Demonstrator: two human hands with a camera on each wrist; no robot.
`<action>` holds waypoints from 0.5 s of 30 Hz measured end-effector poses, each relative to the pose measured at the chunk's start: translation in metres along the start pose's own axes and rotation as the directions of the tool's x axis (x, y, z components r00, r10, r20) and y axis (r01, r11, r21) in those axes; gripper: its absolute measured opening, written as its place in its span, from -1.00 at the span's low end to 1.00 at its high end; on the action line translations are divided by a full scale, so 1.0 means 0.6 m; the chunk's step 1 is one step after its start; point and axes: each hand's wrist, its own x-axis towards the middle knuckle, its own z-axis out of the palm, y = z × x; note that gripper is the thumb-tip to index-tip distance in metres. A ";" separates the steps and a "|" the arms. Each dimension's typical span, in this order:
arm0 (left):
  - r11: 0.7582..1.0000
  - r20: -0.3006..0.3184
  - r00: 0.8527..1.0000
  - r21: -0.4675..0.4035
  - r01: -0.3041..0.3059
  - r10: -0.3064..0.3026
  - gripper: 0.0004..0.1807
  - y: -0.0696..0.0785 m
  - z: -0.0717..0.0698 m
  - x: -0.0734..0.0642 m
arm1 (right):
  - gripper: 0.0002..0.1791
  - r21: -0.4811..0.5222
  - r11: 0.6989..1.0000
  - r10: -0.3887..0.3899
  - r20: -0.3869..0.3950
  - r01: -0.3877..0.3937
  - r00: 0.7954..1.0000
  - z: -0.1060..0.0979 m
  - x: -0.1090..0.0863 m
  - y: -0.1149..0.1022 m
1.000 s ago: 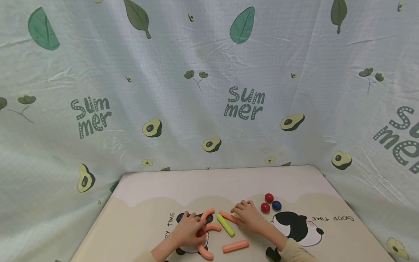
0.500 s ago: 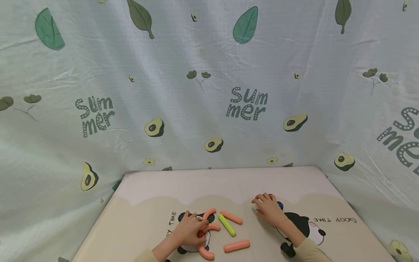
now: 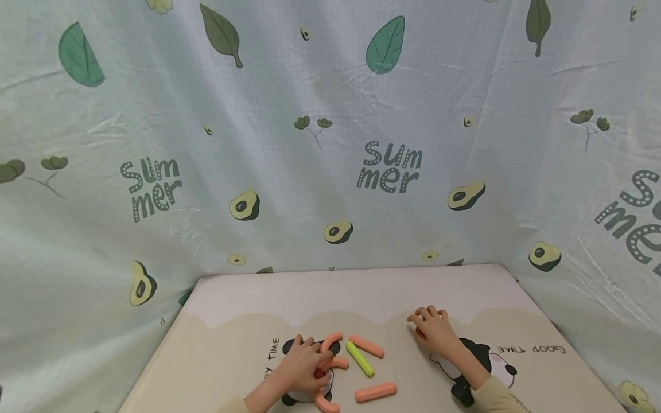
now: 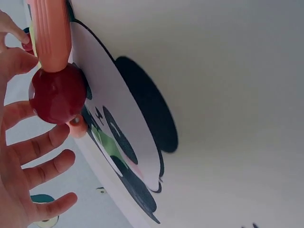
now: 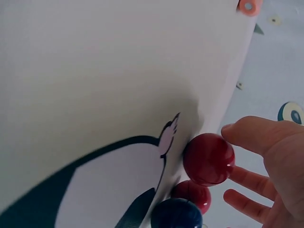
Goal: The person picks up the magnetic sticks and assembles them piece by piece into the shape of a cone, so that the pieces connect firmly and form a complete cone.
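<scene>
My left hand (image 3: 302, 365) grips a glossy red ball (image 4: 58, 95), thumb and fingers around its side. Several curved orange rods spread out at this ball; one orange rod (image 4: 53, 33) meets it end-on in the left wrist view, and another curved rod (image 3: 326, 404) points toward the front edge. Over to the right, my right hand (image 3: 436, 334) pinches a second red ball (image 5: 209, 159) between thumb and a finger. Beside that one lie a further red ball (image 5: 194, 194) and a dark blue ball (image 5: 175, 216), both hidden under the hand in the head view.
Between the hands lie a yellow-green rod (image 3: 360, 359), a straight orange rod (image 3: 367, 346) behind it and another straight orange rod (image 3: 376, 392) nearer me. The tabletop (image 3: 232, 298) has printed panda and dog figures. A patterned cloth (image 3: 289, 172) hangs behind it.
My right hand has moved right, from the straight orange rod at the back to the group of balls, and now holds a red one. The left hand keeps its grip in place.
</scene>
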 end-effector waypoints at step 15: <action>0.983 -0.149 0.984 0.170 -0.070 0.096 -0.83 0.010 0.018 0.014 | -0.67 0.020 0.998 0.057 0.196 -0.062 0.979 -0.003 -0.007 0.010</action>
